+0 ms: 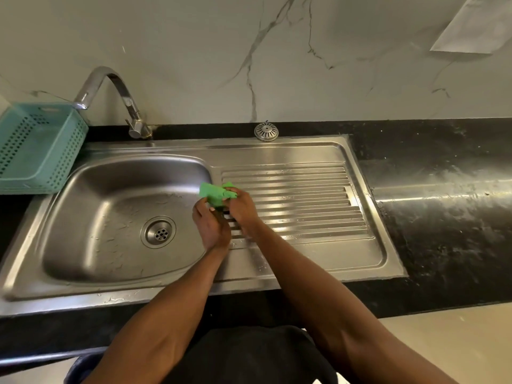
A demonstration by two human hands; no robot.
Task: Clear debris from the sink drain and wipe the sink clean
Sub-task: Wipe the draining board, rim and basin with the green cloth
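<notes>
A crumpled green cloth (214, 193) is held between both hands above the edge where the basin meets the ribbed drainboard. My left hand (211, 226) pinches its lower part. My right hand (241, 209) grips its right end. The steel sink basin (91, 217) lies to the left, its surface streaked with small marks. Its round drain (158, 231) sits open at the bottom, without a strainer. A round metal strainer cap (266, 131) rests on the black counter behind the drainboard.
A curved tap (130, 106) stands behind the basin. A teal perforated basket (36, 148) sits at the far left. The ribbed drainboard (304, 200) extends right, then black stone counter (443, 203). A paper sheet (476, 23) hangs on the marble wall.
</notes>
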